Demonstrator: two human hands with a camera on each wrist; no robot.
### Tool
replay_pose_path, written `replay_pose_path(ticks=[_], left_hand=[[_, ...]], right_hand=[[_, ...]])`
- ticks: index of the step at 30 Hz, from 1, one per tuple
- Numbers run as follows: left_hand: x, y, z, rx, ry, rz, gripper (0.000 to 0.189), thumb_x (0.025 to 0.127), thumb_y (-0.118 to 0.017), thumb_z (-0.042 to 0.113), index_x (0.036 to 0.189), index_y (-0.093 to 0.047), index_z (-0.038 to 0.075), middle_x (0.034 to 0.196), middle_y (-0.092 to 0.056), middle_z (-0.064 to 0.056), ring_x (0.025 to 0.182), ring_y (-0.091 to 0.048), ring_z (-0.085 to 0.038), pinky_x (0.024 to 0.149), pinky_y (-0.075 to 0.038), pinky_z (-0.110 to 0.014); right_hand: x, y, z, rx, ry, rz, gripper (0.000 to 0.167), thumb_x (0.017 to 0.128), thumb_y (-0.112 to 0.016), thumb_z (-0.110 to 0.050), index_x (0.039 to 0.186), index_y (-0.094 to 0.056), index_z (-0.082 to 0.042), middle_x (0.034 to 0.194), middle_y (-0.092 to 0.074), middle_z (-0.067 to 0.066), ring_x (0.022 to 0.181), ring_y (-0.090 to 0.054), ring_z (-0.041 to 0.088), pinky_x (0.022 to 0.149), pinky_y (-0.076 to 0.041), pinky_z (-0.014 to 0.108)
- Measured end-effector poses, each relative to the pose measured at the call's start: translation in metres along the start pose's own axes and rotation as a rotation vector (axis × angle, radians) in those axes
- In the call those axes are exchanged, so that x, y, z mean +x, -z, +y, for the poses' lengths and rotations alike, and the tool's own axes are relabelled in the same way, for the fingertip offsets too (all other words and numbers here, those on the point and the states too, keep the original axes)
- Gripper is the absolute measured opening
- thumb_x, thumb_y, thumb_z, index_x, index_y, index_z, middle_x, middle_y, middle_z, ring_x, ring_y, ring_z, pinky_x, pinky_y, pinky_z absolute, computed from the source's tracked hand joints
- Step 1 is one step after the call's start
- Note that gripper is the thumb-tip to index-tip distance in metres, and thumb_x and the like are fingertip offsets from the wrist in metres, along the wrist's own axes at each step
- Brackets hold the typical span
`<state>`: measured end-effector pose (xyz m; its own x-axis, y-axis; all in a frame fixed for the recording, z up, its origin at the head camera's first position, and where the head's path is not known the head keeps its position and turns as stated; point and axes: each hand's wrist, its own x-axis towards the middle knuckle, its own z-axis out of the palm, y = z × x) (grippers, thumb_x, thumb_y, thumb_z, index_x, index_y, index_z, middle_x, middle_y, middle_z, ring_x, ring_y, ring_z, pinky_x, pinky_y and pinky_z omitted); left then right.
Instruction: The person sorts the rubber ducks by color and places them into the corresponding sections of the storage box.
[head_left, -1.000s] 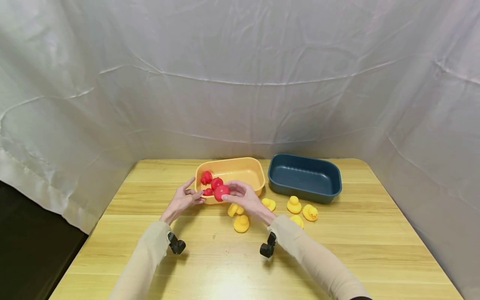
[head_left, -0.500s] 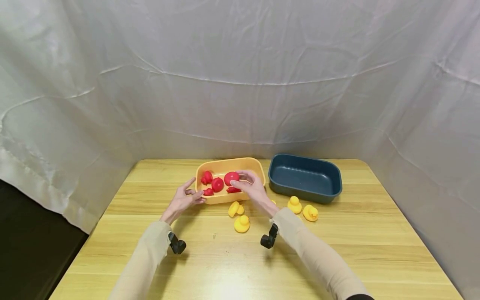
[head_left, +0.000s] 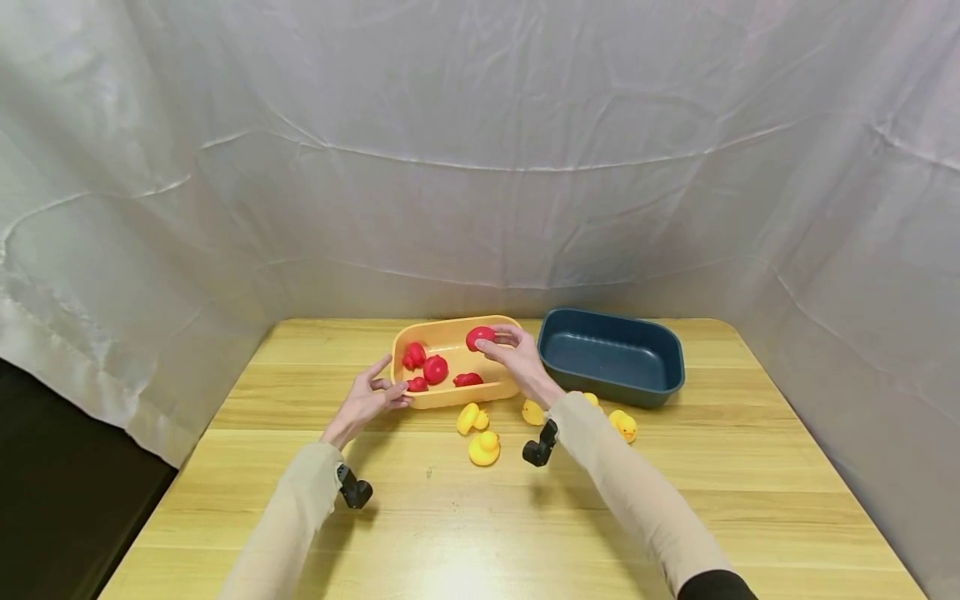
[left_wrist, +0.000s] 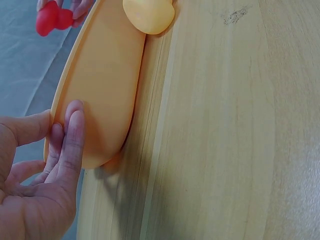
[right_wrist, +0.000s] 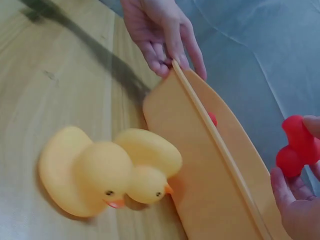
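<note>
- Curtain (head_left: 480,167) behind table (head_left: 420,517)
- At table's back: left bin (head_left: 450,401), right bin (head_left: 615,387)
- In left bin: four toys (head_left: 436,369)
- In right hand (head_left: 515,347): fifth toy (head_left: 479,337)
- Before bins: ducks (head_left: 483,449)

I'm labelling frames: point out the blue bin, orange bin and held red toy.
Blue bin (head_left: 606,357), head view: bare floor.
Orange bin (left_wrist: 104,80), left wrist view: outer wall.
Held red toy (right_wrist: 299,141), right wrist view: middle.
</note>
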<state>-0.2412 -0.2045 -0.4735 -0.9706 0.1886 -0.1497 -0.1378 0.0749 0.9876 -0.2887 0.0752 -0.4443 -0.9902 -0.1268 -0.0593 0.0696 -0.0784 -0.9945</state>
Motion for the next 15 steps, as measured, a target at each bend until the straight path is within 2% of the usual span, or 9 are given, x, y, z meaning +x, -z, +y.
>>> replay_pose_path(ticks=[7, 11, 15], left_hand=[[0.000, -0.002, 0.002, 0.002, 0.000, 0.001, 0.078, 0.101, -0.056, 0.002, 0.162, -0.006, 0.003, 0.080, -0.061, 0.001, 0.078, -0.074, -0.010, 0.089, -0.062, -0.032], [-0.001, -0.002, 0.002, 0.004, 0.004, 0.004, 0.078, 0.101, -0.056, 0.002, 0.162, -0.006, 0.003, 0.079, -0.061, 0.001, 0.078, -0.074, -0.009, 0.086, -0.063, -0.028], [-0.002, -0.002, 0.003, 0.009, 0.001, 0.004, 0.078, 0.101, -0.056, 0.002, 0.162, -0.006, 0.003, 0.080, -0.061, 0.001, 0.079, -0.074, -0.010, 0.089, -0.062, -0.032]], right_hand=[[0.008, 0.004, -0.004, -0.028, -0.041, 0.011, 0.044, 0.092, -0.073, -0.010, 0.131, -0.056, 0.001, 0.127, -0.062, 0.019, 0.100, -0.063, 0.017, 0.109, -0.051, 0.047], [0.013, 0.006, -0.005, -0.068, -0.050, 0.012, 0.045, 0.092, -0.073, -0.011, 0.131, -0.056, 0.001, 0.127, -0.062, 0.020, 0.098, -0.064, 0.018, 0.110, -0.051, 0.049], [0.018, 0.006, -0.004, -0.098, -0.047, 0.016, 0.045, 0.092, -0.073, -0.011, 0.131, -0.056, 0.003, 0.126, -0.062, 0.021, 0.096, -0.065, 0.018, 0.111, -0.050, 0.052]])
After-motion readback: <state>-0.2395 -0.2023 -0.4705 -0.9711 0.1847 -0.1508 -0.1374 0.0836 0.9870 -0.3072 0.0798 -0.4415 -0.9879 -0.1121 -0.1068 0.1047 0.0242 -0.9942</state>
